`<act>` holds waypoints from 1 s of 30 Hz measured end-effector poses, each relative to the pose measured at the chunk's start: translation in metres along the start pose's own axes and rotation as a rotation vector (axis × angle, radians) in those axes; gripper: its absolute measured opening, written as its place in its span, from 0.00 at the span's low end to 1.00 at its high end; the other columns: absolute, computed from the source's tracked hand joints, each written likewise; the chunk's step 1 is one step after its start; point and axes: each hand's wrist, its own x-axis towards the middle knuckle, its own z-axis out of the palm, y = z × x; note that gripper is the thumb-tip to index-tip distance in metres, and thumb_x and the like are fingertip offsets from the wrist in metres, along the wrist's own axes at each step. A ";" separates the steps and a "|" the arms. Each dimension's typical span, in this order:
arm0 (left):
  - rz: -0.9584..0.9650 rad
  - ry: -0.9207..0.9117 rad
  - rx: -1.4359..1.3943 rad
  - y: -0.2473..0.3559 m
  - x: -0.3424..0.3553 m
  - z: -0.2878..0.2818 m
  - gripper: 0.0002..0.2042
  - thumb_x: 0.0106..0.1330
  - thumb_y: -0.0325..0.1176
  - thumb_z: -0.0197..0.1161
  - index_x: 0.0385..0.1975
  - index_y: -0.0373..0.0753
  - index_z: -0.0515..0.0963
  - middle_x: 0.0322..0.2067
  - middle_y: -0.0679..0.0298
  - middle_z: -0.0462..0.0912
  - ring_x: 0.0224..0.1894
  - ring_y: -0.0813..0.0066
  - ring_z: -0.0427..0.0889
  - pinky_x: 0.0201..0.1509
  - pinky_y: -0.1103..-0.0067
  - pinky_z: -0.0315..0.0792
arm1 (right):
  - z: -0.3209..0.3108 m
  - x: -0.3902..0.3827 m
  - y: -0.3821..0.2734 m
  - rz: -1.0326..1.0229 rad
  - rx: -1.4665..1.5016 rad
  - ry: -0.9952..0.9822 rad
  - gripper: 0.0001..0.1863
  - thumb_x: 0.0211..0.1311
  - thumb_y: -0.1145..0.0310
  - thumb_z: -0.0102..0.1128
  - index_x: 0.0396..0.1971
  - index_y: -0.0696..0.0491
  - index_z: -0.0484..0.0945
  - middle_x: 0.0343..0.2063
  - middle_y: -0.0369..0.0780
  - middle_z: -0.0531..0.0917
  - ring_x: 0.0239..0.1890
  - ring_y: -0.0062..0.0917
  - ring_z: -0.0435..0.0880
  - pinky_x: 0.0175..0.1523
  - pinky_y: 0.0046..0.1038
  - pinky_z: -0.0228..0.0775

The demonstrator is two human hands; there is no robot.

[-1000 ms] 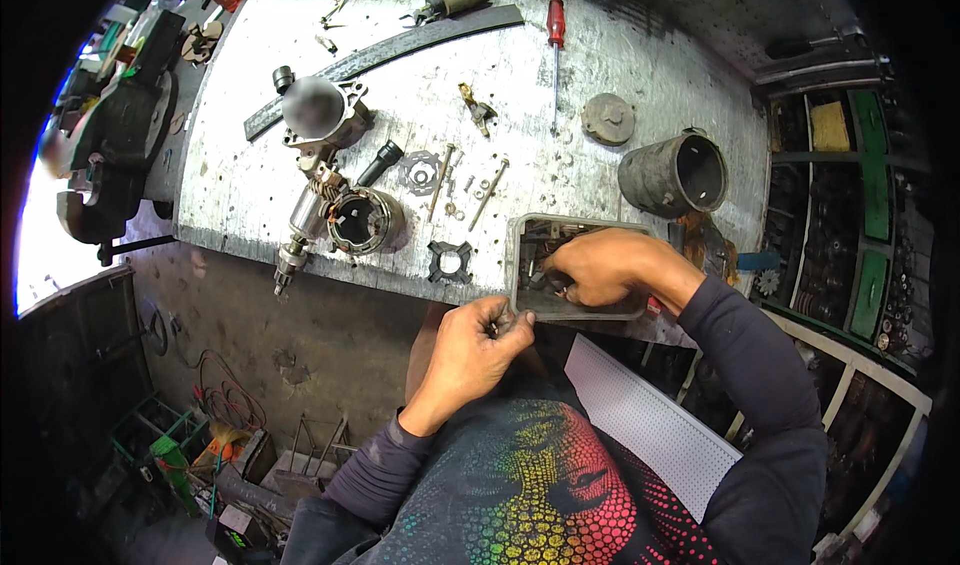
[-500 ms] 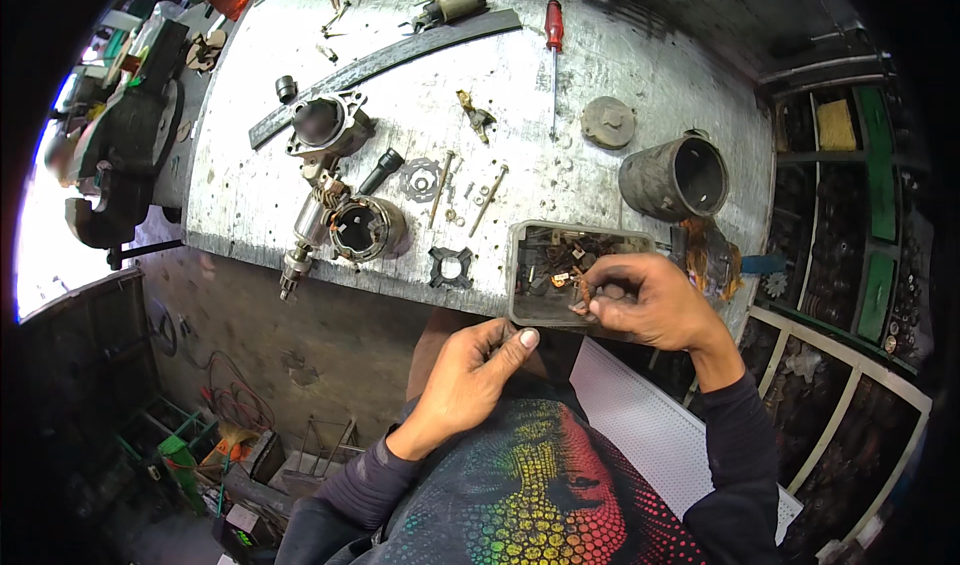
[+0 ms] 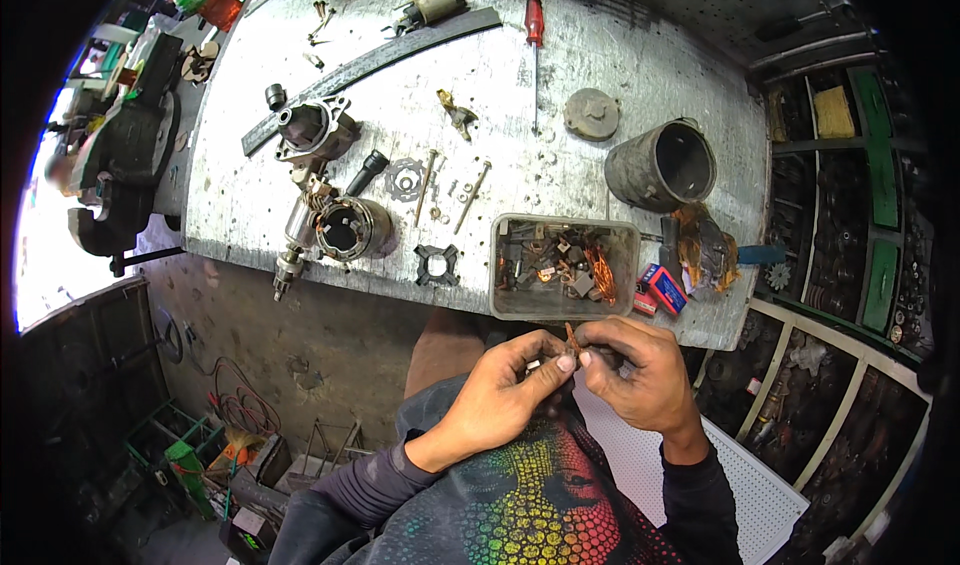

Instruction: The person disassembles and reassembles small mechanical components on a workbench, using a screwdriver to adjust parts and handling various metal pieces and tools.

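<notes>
In front of my chest, just off the table's near edge, my two hands meet fingertip to fingertip. A short copper-coloured strand sticks up between them. My left hand is closed, its thumb and fingers pinching at the strand's lower part. Closed as well, my right hand grips it from the other side. What else the fingers cover is hidden. Just beyond the hands a clear plastic box holds small dark blocks and a bundle of bright copper wire.
Left of the box lie a dark four-lobed plate, an armature and a round housing. A metal cylinder, round cap and red screwdriver lie farther back. Small red-blue cartons sit right of the box.
My right hand has come out of the box and down to my left hand, bringing the copper-coloured strand. My left hand has shifted right to meet it. The cartons have come into sight.
</notes>
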 end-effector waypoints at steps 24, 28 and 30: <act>0.038 0.042 -0.258 -0.030 -0.006 -0.050 0.10 0.63 0.35 0.55 0.31 0.33 0.76 0.26 0.62 0.77 0.26 0.77 0.73 0.31 0.78 0.68 | -0.009 0.095 0.007 0.025 -0.936 -0.426 0.10 0.54 0.70 0.62 0.29 0.60 0.88 0.31 0.54 0.89 0.35 0.49 0.91 0.43 0.45 0.84; 0.090 -0.032 -0.121 -0.033 0.003 -0.047 0.10 0.69 0.33 0.53 0.33 0.34 0.76 0.26 0.72 0.72 0.29 0.86 0.66 0.33 0.81 0.62 | 0.009 0.109 0.011 0.099 -1.080 -0.586 0.09 0.53 0.71 0.63 0.27 0.59 0.89 0.30 0.54 0.89 0.34 0.48 0.92 0.40 0.47 0.83; 0.111 -0.046 -0.116 -0.033 0.007 -0.046 0.10 0.69 0.34 0.54 0.32 0.34 0.76 0.25 0.72 0.72 0.29 0.85 0.67 0.33 0.81 0.62 | 0.013 0.115 0.011 0.108 -1.069 -0.682 0.10 0.54 0.70 0.62 0.30 0.59 0.89 0.32 0.53 0.90 0.37 0.49 0.91 0.42 0.47 0.83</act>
